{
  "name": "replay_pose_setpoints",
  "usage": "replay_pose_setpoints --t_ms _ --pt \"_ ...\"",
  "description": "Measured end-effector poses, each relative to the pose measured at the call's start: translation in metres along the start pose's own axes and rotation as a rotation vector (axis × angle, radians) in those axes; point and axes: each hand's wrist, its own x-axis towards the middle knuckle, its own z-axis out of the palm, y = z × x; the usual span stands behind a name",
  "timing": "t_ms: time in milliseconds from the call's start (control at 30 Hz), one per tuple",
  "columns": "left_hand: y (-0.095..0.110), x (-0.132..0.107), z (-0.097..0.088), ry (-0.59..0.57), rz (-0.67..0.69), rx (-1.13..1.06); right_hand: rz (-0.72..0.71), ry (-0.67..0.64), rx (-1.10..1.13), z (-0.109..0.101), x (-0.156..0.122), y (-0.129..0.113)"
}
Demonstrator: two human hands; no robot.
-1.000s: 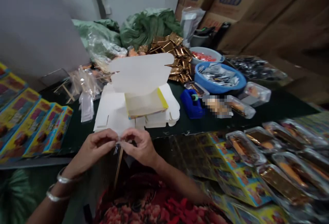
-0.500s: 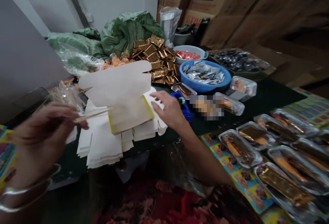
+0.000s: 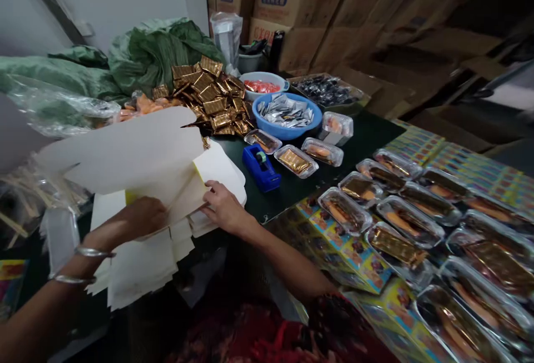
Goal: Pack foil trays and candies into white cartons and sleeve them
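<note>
A white folding carton (image 3: 137,157) with yellow edges lies with its lid raised on a stack of flat white cartons (image 3: 142,268). My left hand (image 3: 144,218) reaches into the carton, fingers curled down. From its fingertips a thin wooden stick (image 3: 180,192) slants toward the carton's right side; its near end is hidden. My right hand (image 3: 227,207) pinches the right side of the carton, thumb below and fingers at the edge. At far left, more wooden sticks (image 3: 62,185) lie in clear wrapping.
Gold sachets (image 3: 217,99) are heaped behind the carton. A blue basin (image 3: 287,129) holds silver sachets. Nearer stands a blue tape dispenser (image 3: 261,171). Filled clear trays (image 3: 411,221) cover printed sheets (image 3: 334,252) at right. Cardboard boxes (image 3: 287,1) are stacked behind.
My left hand has moved from left of the carton into it, bringing the stick along. My right hand stays at the carton's right side. The view has turned right.
</note>
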Motion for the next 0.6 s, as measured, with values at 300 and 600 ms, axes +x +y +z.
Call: replay_pose_setpoints --t_ms 300,600 --pt "0.005 0.023 0.008 0.057 -0.326 0.209 0.002 0.08 0.036 0.009 -0.011 -0.012" --pt "0.025 -0.012 0.015 0.35 -0.247 -0.11 -0.041 0.127 0.038 0.013 -0.021 -0.01"
